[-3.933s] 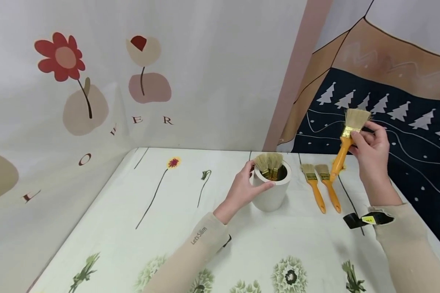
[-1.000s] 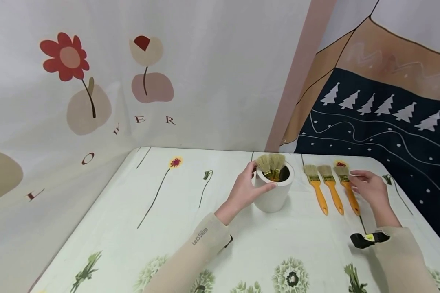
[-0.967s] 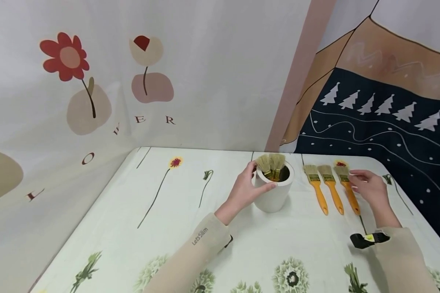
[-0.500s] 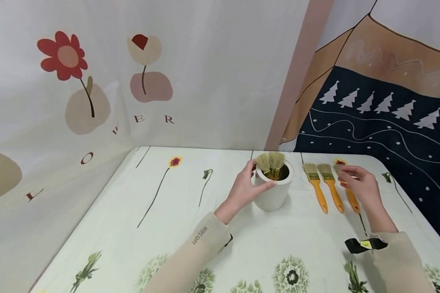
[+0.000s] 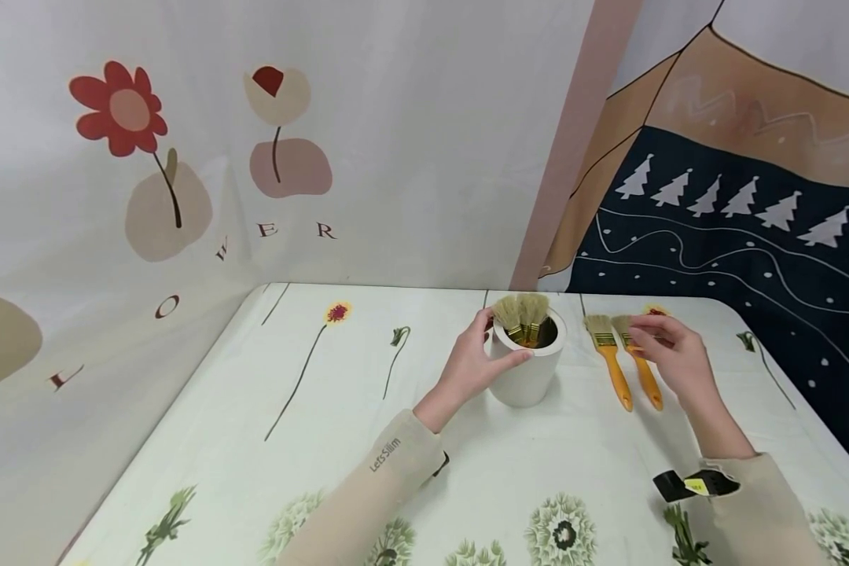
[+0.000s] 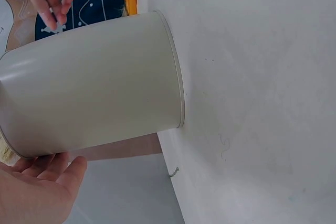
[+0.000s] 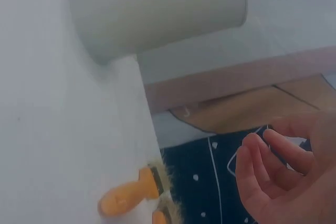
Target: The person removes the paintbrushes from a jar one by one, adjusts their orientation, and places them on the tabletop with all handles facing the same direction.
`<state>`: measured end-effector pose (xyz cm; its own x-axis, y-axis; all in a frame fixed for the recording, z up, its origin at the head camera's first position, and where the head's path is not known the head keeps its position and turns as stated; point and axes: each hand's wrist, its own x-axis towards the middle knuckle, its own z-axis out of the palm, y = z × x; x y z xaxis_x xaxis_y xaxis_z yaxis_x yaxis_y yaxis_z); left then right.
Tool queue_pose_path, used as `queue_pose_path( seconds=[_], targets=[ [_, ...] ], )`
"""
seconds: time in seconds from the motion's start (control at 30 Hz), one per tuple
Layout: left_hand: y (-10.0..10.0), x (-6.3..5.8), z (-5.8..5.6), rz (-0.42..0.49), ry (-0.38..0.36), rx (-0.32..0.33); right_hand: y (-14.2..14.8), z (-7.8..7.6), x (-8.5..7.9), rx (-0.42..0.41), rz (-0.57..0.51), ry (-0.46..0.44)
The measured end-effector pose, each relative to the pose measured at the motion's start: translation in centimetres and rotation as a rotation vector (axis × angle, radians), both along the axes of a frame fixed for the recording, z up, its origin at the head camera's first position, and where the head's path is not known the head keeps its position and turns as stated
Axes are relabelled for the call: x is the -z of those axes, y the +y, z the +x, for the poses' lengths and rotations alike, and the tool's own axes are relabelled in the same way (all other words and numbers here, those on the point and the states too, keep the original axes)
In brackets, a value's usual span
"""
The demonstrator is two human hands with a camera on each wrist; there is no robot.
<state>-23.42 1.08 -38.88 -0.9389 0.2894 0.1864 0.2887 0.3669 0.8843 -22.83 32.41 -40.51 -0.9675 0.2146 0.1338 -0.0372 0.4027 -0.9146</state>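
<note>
My left hand (image 5: 467, 363) grips the rim of a round white pot (image 5: 527, 381), thumb in front and fingers at its far left side. Inside the pot stand paintbrushes (image 5: 531, 310), pale bristles up. Beside it on the table lie flat paintbrushes with yellow handles; the left brush (image 5: 617, 377) and the middle brush (image 5: 648, 384) show. A third brush is hidden behind my right hand (image 5: 679, 362), which hovers over the row. In the right wrist view, loosely bent fingers (image 7: 252, 177) hold nothing. The left wrist view shows the pot's side (image 6: 100, 82) close up.
The table is covered by a white cloth (image 5: 368, 464) printed with flowers. A pale printed curtain (image 5: 424, 141) hangs behind it, with a dark tree-patterned cloth (image 5: 750, 259) at the right. Black wrist cameras (image 5: 696, 483) sit by the sleeves.
Earlier my right hand held a brush in the air; it laid that brush down as third in the row and let go. Since then it has moved left. My left hand keeps its place.
</note>
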Motion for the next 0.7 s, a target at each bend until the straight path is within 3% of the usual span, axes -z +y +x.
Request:
queue_pose_path(
  seconds=[0.17, 0.27, 0.7],
  targets=[
    [0.0, 0.0, 0.0, -0.006, -0.003, -0.001, -2.8, 2.0, -2.9, -0.044, 0.087, 0.023],
    [0.0, 0.0, 0.0, -0.008, -0.004, 0.001, -3.9, 2.5, -3.7, -0.052, 0.096, 0.027],
    [0.0, 0.1, -0.1, -0.014, 0.001, -0.003, -6.0, 2.8, -4.8, -0.127, 0.073, 0.09]
  ],
)
